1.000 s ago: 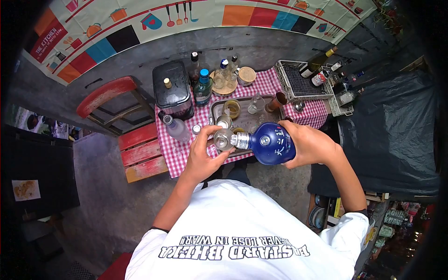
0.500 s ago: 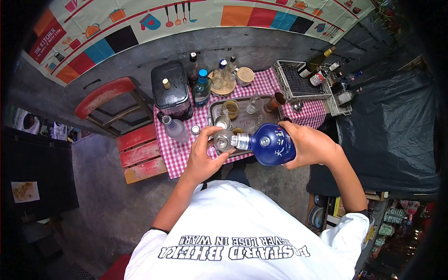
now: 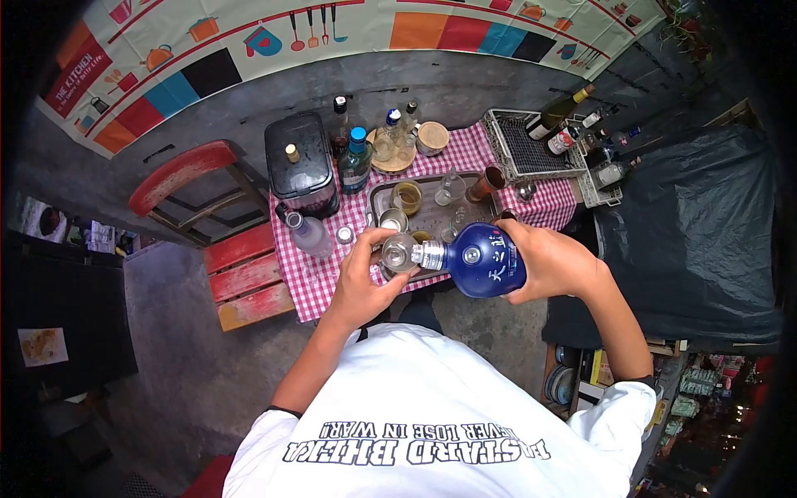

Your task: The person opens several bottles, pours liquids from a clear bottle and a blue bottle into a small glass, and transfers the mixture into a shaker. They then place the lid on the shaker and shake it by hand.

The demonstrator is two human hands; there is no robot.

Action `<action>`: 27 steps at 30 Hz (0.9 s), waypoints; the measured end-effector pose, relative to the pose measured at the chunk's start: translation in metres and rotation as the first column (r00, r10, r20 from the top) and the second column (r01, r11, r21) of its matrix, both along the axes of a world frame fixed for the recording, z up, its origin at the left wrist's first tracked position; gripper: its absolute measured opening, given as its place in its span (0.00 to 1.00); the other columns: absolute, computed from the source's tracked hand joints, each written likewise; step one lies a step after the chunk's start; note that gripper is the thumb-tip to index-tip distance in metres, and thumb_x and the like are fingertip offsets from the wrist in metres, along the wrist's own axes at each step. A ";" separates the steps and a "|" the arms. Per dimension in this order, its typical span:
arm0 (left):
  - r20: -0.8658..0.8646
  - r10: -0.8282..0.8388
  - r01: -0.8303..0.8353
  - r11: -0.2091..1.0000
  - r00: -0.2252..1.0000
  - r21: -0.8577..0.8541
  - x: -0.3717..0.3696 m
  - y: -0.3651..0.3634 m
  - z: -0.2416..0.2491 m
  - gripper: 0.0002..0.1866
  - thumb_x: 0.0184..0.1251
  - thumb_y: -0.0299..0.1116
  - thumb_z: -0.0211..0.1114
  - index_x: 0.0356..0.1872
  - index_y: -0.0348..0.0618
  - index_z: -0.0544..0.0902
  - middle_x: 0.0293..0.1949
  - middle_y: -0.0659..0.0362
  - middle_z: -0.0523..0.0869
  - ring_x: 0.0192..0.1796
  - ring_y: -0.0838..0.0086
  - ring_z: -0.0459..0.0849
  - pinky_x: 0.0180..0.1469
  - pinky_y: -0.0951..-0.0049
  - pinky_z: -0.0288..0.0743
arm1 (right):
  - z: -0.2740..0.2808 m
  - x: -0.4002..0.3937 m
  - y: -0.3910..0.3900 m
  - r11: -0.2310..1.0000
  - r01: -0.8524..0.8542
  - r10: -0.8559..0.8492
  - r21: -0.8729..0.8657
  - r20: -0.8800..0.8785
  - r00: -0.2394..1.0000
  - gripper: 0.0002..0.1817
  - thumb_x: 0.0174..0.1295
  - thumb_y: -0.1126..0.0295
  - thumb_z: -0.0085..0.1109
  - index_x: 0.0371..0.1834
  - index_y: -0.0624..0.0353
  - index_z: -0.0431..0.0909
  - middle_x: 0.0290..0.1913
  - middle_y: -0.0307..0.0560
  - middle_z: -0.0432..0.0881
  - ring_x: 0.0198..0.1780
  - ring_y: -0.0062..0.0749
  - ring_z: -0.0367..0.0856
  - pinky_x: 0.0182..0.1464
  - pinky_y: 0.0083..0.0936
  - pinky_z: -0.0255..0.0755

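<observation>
My left hand (image 3: 363, 278) is closed around a small clear glass (image 3: 399, 254). In my right hand (image 3: 552, 261) is a round blue bottle (image 3: 477, 270) with white lettering, tipped sideways. Its clear neck points left and its mouth meets the rim of the glass. I cannot make out any liquid flowing between them. Beneath and beyond my hands lies a brown serving tray (image 3: 423, 197) on a pink checkered cloth. It carries an amber-tinted glass jar (image 3: 406, 197), a clear glass (image 3: 447, 190), a brown tumbler (image 3: 486, 183) and a metal cup (image 3: 393, 220).
Left of the tray stand a frosted bottle (image 3: 308, 235), a black lidded bin (image 3: 300, 162) and a teal bottle with blue cap (image 3: 355, 162). Wire baskets (image 3: 515, 145) with several bottles sit at the right back. A red wooden chair (image 3: 237, 266) is at the left.
The whole view has shifted slightly, with the table a little further left. Both hands, the glass and the tipped blue bottle keep nearly the same pose.
</observation>
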State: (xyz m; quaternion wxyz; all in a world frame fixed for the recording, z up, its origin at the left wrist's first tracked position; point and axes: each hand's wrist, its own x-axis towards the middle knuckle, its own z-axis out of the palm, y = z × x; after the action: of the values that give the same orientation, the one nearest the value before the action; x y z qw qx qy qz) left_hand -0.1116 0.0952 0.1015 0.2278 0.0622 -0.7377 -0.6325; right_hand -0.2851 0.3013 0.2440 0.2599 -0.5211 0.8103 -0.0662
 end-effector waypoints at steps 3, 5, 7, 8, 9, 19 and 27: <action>0.000 -0.001 0.001 1.000 1.000 -0.020 -0.001 -0.001 0.000 0.30 0.52 0.20 0.74 0.56 0.36 0.71 0.52 0.52 0.79 0.56 0.69 0.82 0.61 0.68 0.79 | 0.001 0.000 -0.001 1.000 0.010 -0.010 0.013 0.000 1.000 0.43 0.37 0.62 0.76 0.58 0.70 0.68 0.45 0.64 0.82 0.44 0.53 0.86 0.47 0.37 0.82; -0.004 -0.004 0.004 1.000 1.000 -0.012 -0.002 -0.001 -0.002 0.30 0.52 0.20 0.74 0.56 0.36 0.71 0.52 0.52 0.79 0.56 0.69 0.82 0.61 0.68 0.79 | 0.003 0.000 -0.002 1.000 0.018 -0.018 0.023 0.004 1.000 0.43 0.37 0.62 0.76 0.58 0.70 0.68 0.45 0.64 0.82 0.44 0.54 0.86 0.47 0.37 0.82; -0.007 -0.009 0.009 1.000 1.000 -0.004 -0.003 -0.002 -0.003 0.30 0.52 0.20 0.74 0.57 0.36 0.71 0.52 0.52 0.79 0.56 0.69 0.82 0.61 0.68 0.79 | 0.002 0.000 -0.002 0.999 0.028 -0.028 0.033 0.008 1.000 0.43 0.37 0.61 0.76 0.58 0.70 0.68 0.45 0.64 0.82 0.44 0.54 0.86 0.47 0.38 0.82; 0.002 -0.008 0.008 1.000 1.000 -0.007 -0.002 -0.002 -0.003 0.30 0.52 0.20 0.74 0.57 0.36 0.71 0.53 0.52 0.79 0.56 0.69 0.81 0.61 0.68 0.79 | 0.000 0.000 -0.002 0.999 0.034 -0.034 0.024 -0.001 0.999 0.44 0.36 0.61 0.77 0.59 0.69 0.68 0.44 0.62 0.83 0.43 0.53 0.86 0.48 0.37 0.82; 0.011 -0.007 0.007 1.000 1.000 -0.010 -0.002 -0.002 -0.003 0.30 0.52 0.20 0.74 0.57 0.36 0.71 0.53 0.52 0.78 0.57 0.69 0.81 0.61 0.67 0.79 | -0.001 -0.001 -0.001 0.999 0.039 -0.039 0.016 -0.011 0.999 0.46 0.34 0.61 0.77 0.60 0.68 0.68 0.43 0.60 0.84 0.42 0.52 0.87 0.48 0.37 0.82; 0.003 -0.019 0.019 1.000 1.000 0.019 -0.004 -0.006 -0.002 0.30 0.52 0.20 0.74 0.57 0.36 0.71 0.53 0.52 0.79 0.56 0.69 0.82 0.59 0.69 0.79 | 0.002 0.000 -0.006 0.999 0.031 -0.032 0.019 0.023 0.999 0.43 0.38 0.61 0.76 0.59 0.70 0.67 0.45 0.64 0.82 0.45 0.54 0.86 0.47 0.38 0.82; -0.005 -0.014 0.015 0.999 1.000 0.029 -0.003 -0.007 -0.001 0.30 0.52 0.20 0.75 0.57 0.36 0.71 0.53 0.52 0.78 0.56 0.69 0.81 0.61 0.67 0.78 | 0.002 0.000 -0.009 0.998 0.024 -0.025 0.052 0.008 1.000 0.45 0.38 0.61 0.76 0.60 0.71 0.66 0.47 0.65 0.82 0.46 0.54 0.86 0.48 0.37 0.82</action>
State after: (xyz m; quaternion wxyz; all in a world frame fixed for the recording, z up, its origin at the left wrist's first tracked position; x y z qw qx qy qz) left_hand -0.1143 0.0878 0.1010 0.2241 0.0586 -0.7282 -0.6451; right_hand -0.2848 0.2926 0.2458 0.2761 -0.5039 0.8168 -0.0506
